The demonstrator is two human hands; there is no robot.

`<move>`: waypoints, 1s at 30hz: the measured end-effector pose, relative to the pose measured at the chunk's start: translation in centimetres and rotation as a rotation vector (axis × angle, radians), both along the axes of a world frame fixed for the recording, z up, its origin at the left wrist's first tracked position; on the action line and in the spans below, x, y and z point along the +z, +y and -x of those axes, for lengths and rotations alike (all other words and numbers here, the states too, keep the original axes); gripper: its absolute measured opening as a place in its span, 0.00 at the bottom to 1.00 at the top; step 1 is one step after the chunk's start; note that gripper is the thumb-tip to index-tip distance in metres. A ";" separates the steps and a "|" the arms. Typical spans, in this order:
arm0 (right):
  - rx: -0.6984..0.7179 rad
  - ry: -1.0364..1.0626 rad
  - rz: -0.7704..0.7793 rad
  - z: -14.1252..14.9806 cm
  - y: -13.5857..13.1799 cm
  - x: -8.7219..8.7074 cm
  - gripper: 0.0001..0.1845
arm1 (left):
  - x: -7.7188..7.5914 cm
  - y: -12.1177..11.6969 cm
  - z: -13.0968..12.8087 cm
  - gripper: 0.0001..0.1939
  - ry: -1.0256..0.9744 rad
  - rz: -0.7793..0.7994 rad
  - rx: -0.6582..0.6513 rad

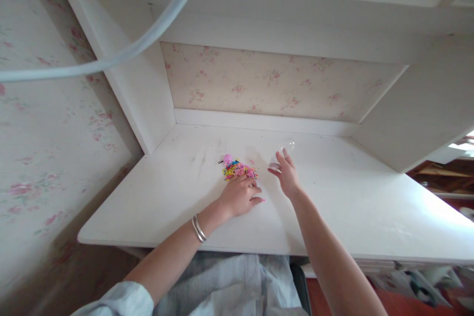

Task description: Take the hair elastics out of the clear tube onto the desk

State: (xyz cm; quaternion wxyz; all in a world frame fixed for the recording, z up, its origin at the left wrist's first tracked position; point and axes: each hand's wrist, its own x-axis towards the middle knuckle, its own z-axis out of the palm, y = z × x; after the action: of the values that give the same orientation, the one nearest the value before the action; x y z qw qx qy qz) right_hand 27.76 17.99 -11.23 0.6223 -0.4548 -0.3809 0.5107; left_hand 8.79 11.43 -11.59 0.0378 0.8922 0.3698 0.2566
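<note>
A small heap of colourful bits, pink, yellow and blue, lies on the white desk. My left hand rests on the desk just in front of the heap, fingers curled and touching its near edge. What its fingertips hold, if anything, is hidden. My right hand is to the right of the heap, fingers wrapped round a small clear container that is tilted on its side. A silver bracelet is on my left wrist.
The desk sits in a white alcove with floral wallpaper at the back and side panels left and right. A shelf runs overhead. A pale cable hangs across the top of the view. Things lie on the floor at the lower right.
</note>
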 end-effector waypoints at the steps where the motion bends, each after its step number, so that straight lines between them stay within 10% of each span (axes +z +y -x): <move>1: 0.024 -0.012 0.020 -0.6 -0.1 0.3 0.32 | 0.1 -0.3 -0.3 0.12 0.059 -0.003 0.004; 18: -0.029 0.047 0.093 -2.0 -0.1 -1.9 0.52 | 0.5 1.6 -2.8 0.10 0.285 -0.103 0.020; 30: 0.161 0.164 0.041 -2.6 -0.3 -1.5 0.27 | 1.5 11.6 7.1 0.15 0.113 0.167 0.316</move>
State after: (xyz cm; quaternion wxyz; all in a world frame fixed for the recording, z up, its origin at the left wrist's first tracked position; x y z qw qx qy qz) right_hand 30.39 17.71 -12.72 0.5988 -0.3923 -0.3536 0.6021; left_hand 1.66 23.06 -10.13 0.0502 0.8297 0.5269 0.1775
